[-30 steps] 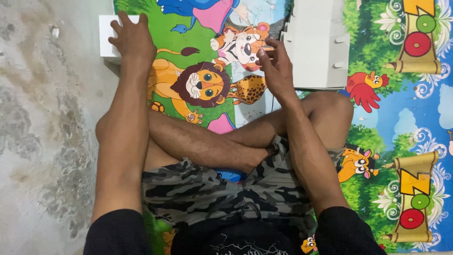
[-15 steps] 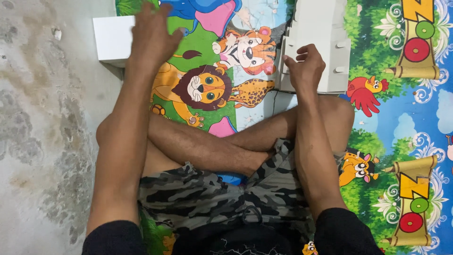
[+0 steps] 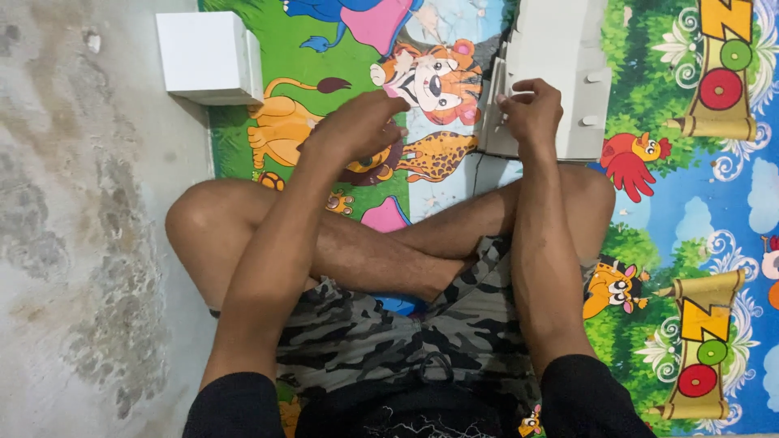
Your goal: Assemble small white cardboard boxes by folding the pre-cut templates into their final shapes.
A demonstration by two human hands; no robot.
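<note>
While the right hand pinches a flat white carton edge, seemingly lifting one, the left hand hovers loosely curled, empty; next, careful separation.

Even, soft, fairly bright light, faint shadows under the legs, no glare, slight motion blur on the hands

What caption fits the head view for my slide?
Seated cross-legged, right hand grips flat white cardboard stack; left hand hovers over cartoon mat.
</note>
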